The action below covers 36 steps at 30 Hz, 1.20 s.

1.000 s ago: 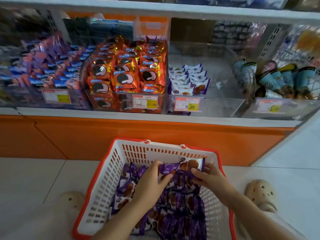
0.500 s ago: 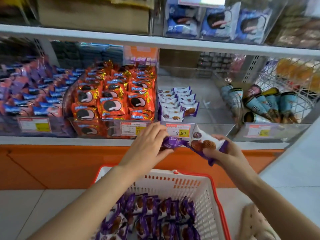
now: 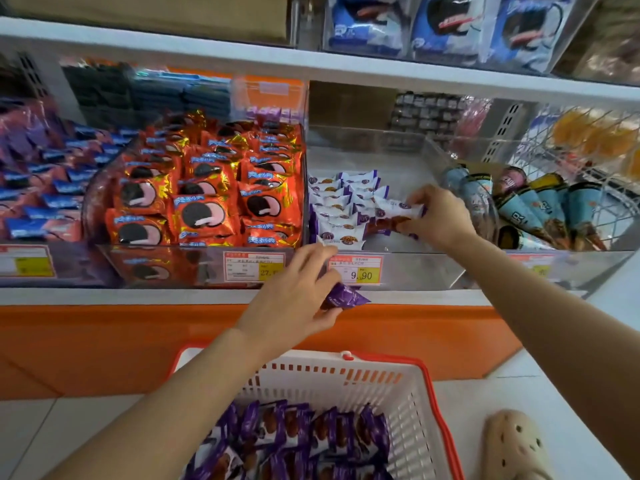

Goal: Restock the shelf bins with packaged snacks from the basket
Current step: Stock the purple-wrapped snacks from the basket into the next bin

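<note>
Evidently nearer the goal, the right hand (image 3: 441, 216) was inside the clear bin (image 3: 412, 268), pinching a white snack packet (image 3: 398, 209) that lay crosswise, just right of the stacked packets (image 3: 337, 211). The left hand (image 3: 291, 299) curled round a purple packet (image 3: 346, 296) in front of the bin's front wall, below its lip and above the basket (image 3: 441, 393). That packet probably needed lifting up and forward.

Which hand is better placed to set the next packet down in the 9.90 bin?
Right. The right hand holds its white packet inside the clear bin, beside the stacked packets. The left hand grips a purple packet outside the front wall, so it would likely have to lift over first.
</note>
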Each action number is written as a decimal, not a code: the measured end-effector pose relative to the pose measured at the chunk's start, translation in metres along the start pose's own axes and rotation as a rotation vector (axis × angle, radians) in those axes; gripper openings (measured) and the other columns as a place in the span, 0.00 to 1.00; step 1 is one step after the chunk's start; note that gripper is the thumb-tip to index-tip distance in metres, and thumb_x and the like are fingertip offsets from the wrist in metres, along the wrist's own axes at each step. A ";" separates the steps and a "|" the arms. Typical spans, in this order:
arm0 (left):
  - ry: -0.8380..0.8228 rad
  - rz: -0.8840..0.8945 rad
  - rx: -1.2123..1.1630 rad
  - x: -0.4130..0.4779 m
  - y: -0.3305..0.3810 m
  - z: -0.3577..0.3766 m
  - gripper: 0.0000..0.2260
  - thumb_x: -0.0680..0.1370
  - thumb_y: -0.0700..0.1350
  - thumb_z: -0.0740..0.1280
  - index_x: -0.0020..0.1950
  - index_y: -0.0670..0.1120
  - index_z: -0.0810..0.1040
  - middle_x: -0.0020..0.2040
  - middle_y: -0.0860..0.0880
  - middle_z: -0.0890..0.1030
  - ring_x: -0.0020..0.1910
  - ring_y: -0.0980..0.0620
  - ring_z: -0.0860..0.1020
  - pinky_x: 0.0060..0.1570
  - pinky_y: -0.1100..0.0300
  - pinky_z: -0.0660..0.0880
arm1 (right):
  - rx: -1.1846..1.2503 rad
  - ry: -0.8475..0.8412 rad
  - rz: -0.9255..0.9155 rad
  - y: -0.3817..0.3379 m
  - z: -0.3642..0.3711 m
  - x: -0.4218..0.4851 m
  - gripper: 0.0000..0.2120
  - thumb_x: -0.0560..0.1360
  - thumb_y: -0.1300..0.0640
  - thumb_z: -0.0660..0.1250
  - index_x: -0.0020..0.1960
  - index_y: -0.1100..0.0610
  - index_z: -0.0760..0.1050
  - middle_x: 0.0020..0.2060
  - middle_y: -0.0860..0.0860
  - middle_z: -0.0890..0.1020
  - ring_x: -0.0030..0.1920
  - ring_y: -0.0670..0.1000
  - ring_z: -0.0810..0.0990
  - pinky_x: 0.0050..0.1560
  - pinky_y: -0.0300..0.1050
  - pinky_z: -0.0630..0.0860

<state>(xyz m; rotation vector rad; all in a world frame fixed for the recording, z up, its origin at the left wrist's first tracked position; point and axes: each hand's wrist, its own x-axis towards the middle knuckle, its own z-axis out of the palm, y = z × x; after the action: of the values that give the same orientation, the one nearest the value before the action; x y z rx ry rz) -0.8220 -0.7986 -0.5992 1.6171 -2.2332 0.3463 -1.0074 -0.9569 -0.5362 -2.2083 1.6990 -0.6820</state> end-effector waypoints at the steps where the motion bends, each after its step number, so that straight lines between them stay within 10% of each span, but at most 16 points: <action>1: -0.004 0.010 0.016 0.000 -0.001 0.001 0.17 0.68 0.55 0.71 0.51 0.46 0.79 0.61 0.43 0.76 0.64 0.45 0.70 0.39 0.61 0.79 | -0.101 -0.068 0.004 0.000 0.004 0.009 0.20 0.67 0.57 0.76 0.58 0.56 0.75 0.55 0.54 0.80 0.53 0.55 0.78 0.51 0.47 0.74; 8: -0.031 0.062 0.034 -0.003 -0.006 0.000 0.19 0.68 0.53 0.74 0.54 0.46 0.80 0.63 0.42 0.75 0.66 0.43 0.71 0.51 0.55 0.78 | -0.337 -0.318 -0.050 -0.002 0.036 0.037 0.23 0.70 0.54 0.75 0.61 0.59 0.72 0.57 0.56 0.77 0.52 0.54 0.75 0.51 0.45 0.72; 15: -0.019 0.054 0.019 -0.002 -0.005 0.001 0.18 0.68 0.53 0.75 0.52 0.46 0.80 0.63 0.42 0.75 0.65 0.43 0.70 0.50 0.55 0.78 | -0.872 -0.122 -0.220 -0.009 0.041 0.042 0.21 0.73 0.53 0.70 0.65 0.55 0.73 0.60 0.55 0.74 0.62 0.56 0.72 0.56 0.50 0.73; 25: -0.034 0.021 -0.019 0.000 0.003 -0.009 0.18 0.68 0.54 0.76 0.52 0.46 0.80 0.62 0.43 0.75 0.65 0.43 0.72 0.43 0.60 0.79 | -0.664 -0.182 -0.244 -0.011 0.034 0.032 0.17 0.75 0.46 0.67 0.58 0.56 0.75 0.54 0.54 0.79 0.51 0.55 0.78 0.50 0.49 0.76; 30: -0.137 -0.070 -0.145 0.001 0.006 -0.023 0.18 0.78 0.56 0.63 0.65 0.49 0.71 0.74 0.52 0.57 0.74 0.54 0.52 0.58 0.64 0.71 | -0.454 -0.059 -0.192 -0.018 0.016 0.012 0.16 0.80 0.47 0.59 0.62 0.56 0.72 0.55 0.56 0.80 0.53 0.58 0.79 0.50 0.50 0.74; 36: -0.009 -0.296 -0.531 0.001 0.019 -0.028 0.16 0.76 0.53 0.67 0.62 0.52 0.71 0.60 0.57 0.70 0.61 0.63 0.66 0.58 0.78 0.59 | 0.069 -0.042 -0.373 -0.020 -0.011 -0.063 0.16 0.82 0.51 0.54 0.57 0.58 0.77 0.50 0.53 0.81 0.50 0.52 0.78 0.48 0.49 0.73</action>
<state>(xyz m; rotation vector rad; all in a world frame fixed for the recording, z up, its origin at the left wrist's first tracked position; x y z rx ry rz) -0.8368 -0.7823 -0.5731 1.6028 -1.8350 -0.3085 -1.0087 -0.8905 -0.5292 -2.4951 1.2323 -0.7585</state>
